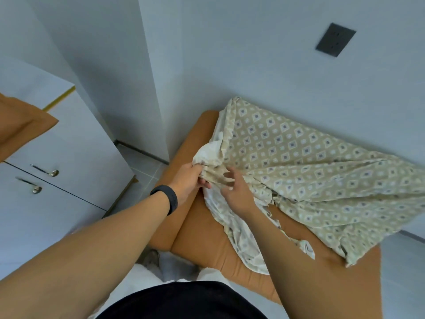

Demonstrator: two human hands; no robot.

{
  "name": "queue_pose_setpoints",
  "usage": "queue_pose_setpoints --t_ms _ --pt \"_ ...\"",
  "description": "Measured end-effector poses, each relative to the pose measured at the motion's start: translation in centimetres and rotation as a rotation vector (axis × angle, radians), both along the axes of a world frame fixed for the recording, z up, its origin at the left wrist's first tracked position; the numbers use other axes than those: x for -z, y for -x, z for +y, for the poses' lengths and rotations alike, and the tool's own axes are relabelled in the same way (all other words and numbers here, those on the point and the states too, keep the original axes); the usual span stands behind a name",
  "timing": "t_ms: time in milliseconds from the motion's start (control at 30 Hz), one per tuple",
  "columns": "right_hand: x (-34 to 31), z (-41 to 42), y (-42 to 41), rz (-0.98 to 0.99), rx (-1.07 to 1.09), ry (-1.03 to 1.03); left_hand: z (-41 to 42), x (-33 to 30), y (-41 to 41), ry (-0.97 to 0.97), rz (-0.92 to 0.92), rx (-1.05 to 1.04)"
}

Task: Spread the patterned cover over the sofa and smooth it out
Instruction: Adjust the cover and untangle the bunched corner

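Head view looks down on a beige cotton cover printed with grey-and-white diamonds and pale dots (305, 162), lying rumpled across the back and seat of a tan leather sofa (204, 240). Its plain whitish underside is turned up along the near edge, and one corner hangs over the sofa's front. Much of the seat and the left armrest remain bare. Pale grey walls (230, 54) meet in a corner behind the sofa, with a dark square wall socket (335, 39) high on the right. To the left stands a white cabinet with two chrome handles (69, 143), on a grey tiled floor (145, 171). At the cover's bunched left edge, the left hand (192, 179), with a black wristband (166, 198), grips a fold; the right hand (234, 192) presses curled fingers into the gathered cloth.
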State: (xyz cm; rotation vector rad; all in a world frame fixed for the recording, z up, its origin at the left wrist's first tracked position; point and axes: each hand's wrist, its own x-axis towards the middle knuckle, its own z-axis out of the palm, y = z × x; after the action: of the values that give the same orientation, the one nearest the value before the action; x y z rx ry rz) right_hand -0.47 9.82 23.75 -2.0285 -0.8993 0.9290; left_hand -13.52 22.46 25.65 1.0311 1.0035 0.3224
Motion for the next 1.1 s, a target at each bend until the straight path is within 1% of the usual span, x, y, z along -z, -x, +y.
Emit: queue_pose_setpoints --t_ms 67,167,233,267,300,333,367,400,433,467,500,533,567,600,667,700,800,833,900,1033,1100 --pt "2.2 -0.7 0.5 -0.124 -0.026 0.136 1.3 -1.2 0.2 0.031 -0.043 -0.011" --pt "3.8 0.6 0.6 -0.396 -0.096 0.365 3.3 -2.9 0.8 0.068 -0.098 -0.001" --pt "3.6 1.5 0.6 -0.491 -0.065 0.493 5.0 -4.0 1.2 0.099 -0.162 -0.105" --pt "3.2 1.8 0.7 -0.482 -0.011 0.496 6.3 -4.7 1.5 0.117 -0.201 -0.186" --pt "2.7 2.1 0.9 -0.414 0.057 0.466 7.5 -5.1 1.8 0.125 -0.233 -0.266" --pt "2.3 2.4 1.2 -0.308 0.136 0.393 8.7 -5.3 2.0 0.119 -0.244 -0.312" --pt "1.7 3.0 1.7 -0.206 0.211 0.307 9.9 -5.5 2.1 0.095 -0.222 -0.299" --pt "0.9 3.4 2.4 -0.134 0.256 0.223 10.6 -5.2 2.2 0.056 -0.142 -0.23" --pt "0.0 4.4 3.5 -0.089 0.282 0.133 11.3 -4.9 2.7 0.019 -0.028 -0.111" --pt "-1.0 5.2 4.5 -0.038 0.283 0.052 11.3 -4.3 3.0 0.012 0.09 0.036" --pt "-2.2 5.9 5.4 0.025 0.267 -0.011 10.8 -3.9 3.3 0.044 0.183 0.195" --pt "-3.0 6.8 6.5 0.09 0.241 -0.051 10.3 -3.4 3.9 0.112 0.238 0.332" --pt "-3.4 7.6 7.4 0.143 0.215 -0.071 10.0 -2.8 4.4 0.192 0.249 0.418" --pt "-3.8 8.0 8.0 0.178 0.187 -0.077 9.5 -2.2 4.5 0.264 0.227 0.458" --pt "-4.4 9.0 9.4 0.229 0.119 -0.097 9.4 -1.1 5.0 0.351 0.134 0.406" --pt "-4.4 9.2 9.9 0.256 0.088 -0.112 9.4 -0.8 4.9 0.354 0.078 0.347" --pt "-4.3 9.1 11.4 0.333 0.056 -0.147 10.2 -1.1 5.1 0.224 0.011 0.117" --pt "-3.9 9.0 11.7 0.315 0.068 -0.145 10.7 -1.3 5.3 0.197 -0.008 0.055" --pt "-2.6 8.9 12.2 0.193 0.086 -0.109 11.7 -1.3 5.8 0.169 -0.036 -0.009" --pt "0.2 9.6 13.2 -0.152 0.044 0.002 13.1 -1.5 7.5 0.077 -0.022 -0.076" --pt "1.2 9.6 13.3 -0.312 0.0 0.06 13.8 -1.9 8.5 0.072 -0.045 -0.121"
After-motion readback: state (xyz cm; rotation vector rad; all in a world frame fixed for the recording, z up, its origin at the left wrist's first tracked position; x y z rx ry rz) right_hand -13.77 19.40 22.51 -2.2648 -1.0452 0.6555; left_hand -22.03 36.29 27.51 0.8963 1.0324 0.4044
